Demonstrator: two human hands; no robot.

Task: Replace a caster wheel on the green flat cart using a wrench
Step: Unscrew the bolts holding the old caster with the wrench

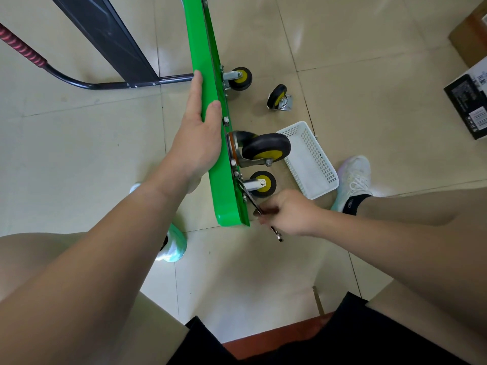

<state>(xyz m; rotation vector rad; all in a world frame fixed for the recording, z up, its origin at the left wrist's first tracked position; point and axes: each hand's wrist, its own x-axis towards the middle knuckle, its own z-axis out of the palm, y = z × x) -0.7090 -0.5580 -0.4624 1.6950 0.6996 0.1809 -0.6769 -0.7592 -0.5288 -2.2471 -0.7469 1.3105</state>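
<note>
The green flat cart (203, 75) stands on its edge on the tiled floor, underside facing right. My left hand (197, 133) grips its upper edge, thumb over the rim. A large black and yellow swivel caster (266, 147) is mounted mid-cart, with smaller casters above (241, 78) and below (262, 183) it. My right hand (287, 213) is shut on a metal wrench (254, 205), whose head sits at a bolt near the cart's lower corner. A loose caster wheel (279, 97) lies on the floor to the right.
A white perforated basket (308, 159) lies on the floor beside the casters. The cart's black handle (87, 84) with a red grip stretches left. Cardboard and black boxes (471, 101) sit at the right. My shoes (353, 180) flank the cart.
</note>
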